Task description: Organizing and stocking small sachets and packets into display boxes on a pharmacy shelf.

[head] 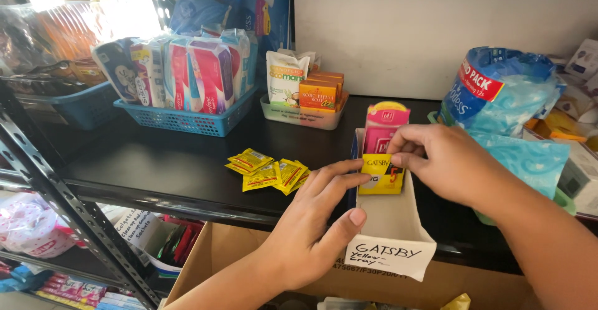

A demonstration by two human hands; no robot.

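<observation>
Nearest, the left hand (305, 235) steadies the white cardboard tray (389, 223) on the black shelf (156, 160), fingers on its left wall, thumb near the front. The right hand (445, 160) pinches a yellow sachet (380, 174) inside the tray. Judged light, flexible, slippery; best held by an edge. Loose sachets (268, 172) lie left.

Yellow sachet (381, 174) w/ black band and red-orange detail, pinched at a white cardboard tray (391, 223) w/ black handwriting on its label. Pink packets (384, 128) behind, yellow-topped. Loose yellow sachets (269, 170) w/ red print on black shelf (156, 154). Light-blue basket (187, 120) holds pink-and-white packs (205, 73). Orange soap boxes (321, 90); blue bag (498, 92), red label.
</observation>
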